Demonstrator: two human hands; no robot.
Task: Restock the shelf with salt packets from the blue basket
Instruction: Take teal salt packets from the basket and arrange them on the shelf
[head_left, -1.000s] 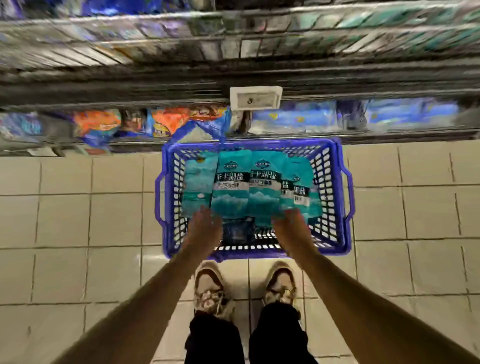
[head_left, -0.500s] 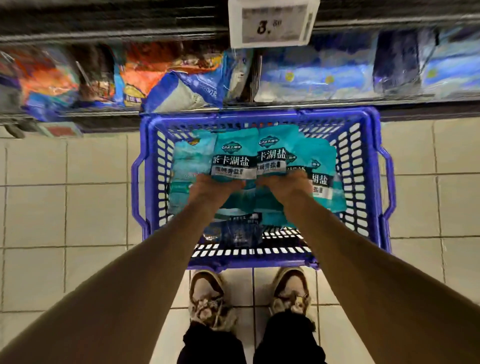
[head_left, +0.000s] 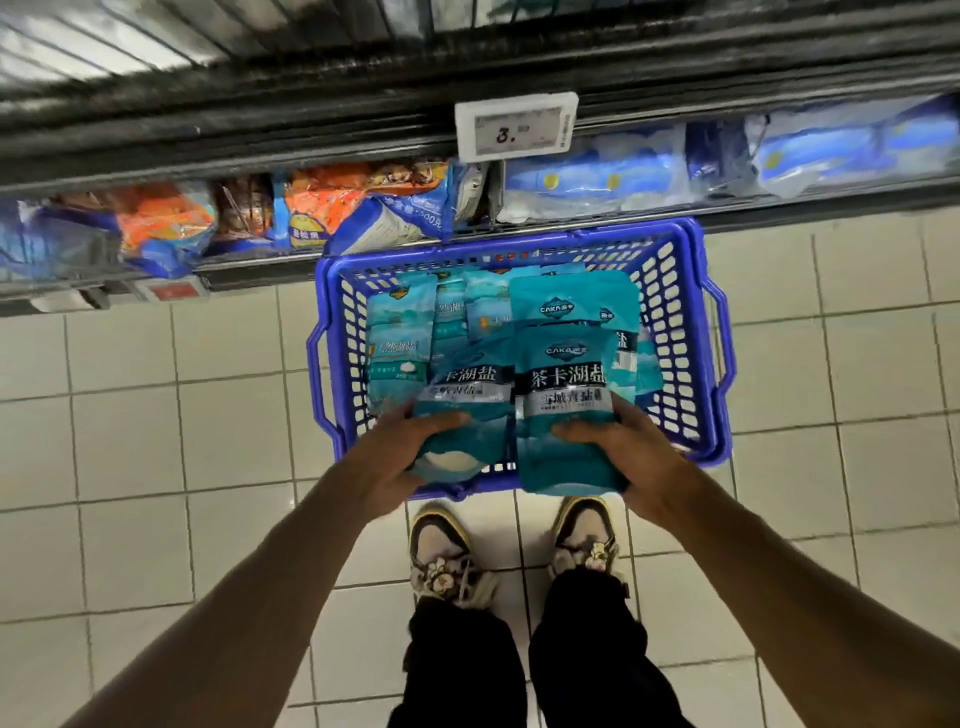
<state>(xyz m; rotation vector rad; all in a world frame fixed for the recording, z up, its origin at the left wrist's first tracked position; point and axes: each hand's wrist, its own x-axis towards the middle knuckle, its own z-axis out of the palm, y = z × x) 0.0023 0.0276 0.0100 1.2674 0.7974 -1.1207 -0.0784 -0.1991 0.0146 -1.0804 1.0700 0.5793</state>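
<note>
Reaching down, each hand grips teal salt packets above the blue basket: left hand, right hand.

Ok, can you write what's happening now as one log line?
left hand: holds salt packet | right hand: holds second packet | blue basket: more packets inside

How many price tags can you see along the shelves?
2. A white price tag reading "3." hangs on the upper shelf edge above the blue basket; a red-and-white tag sits on the lower shelf edge, left. Others may be hidden.
</note>
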